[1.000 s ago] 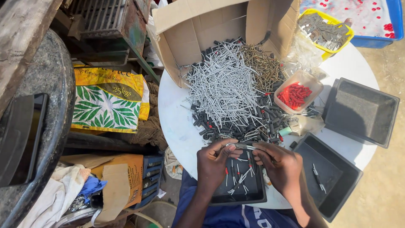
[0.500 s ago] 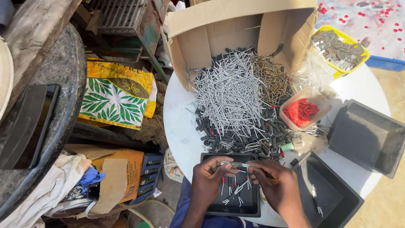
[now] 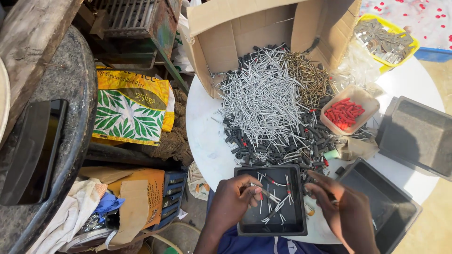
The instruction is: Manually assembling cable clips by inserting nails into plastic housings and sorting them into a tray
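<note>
A: What are the hands doing?

B: The left hand (image 3: 234, 200) sits at the left edge of the black tray (image 3: 245, 226), its fingers pinched on a thin nail (image 3: 263, 192) with a red tip that points in over the tray. The right hand (image 3: 346, 211) is at the tray's right edge, fingers curled in close; whether it grips anything I cannot tell.

A: What is in the tray?

B: A loose scatter of nails, some tipped red or black, lying on the tray floor between the 2 hands.

A: And beyond the tray?

B: Just above it lies a heap of black sleeves (image 3: 263, 143), and above those a big pile of silver nails (image 3: 263, 96) spilling from an open cardboard box (image 3: 221, 33). Brass-coloured screws (image 3: 308, 75) lie up and to the right of the tray, beside the silver pile.

A: To the tray's right?

B: 2 more black trays: 1 (image 3: 376, 197) just beside the right hand, 1 (image 3: 416, 134) farther up. A small tub of red caps (image 3: 346, 113) stands above and right of the tray. A yellow tub (image 3: 386, 37) of metal bits sits far up right. Everything rests on a round white table (image 3: 202, 131).
</note>
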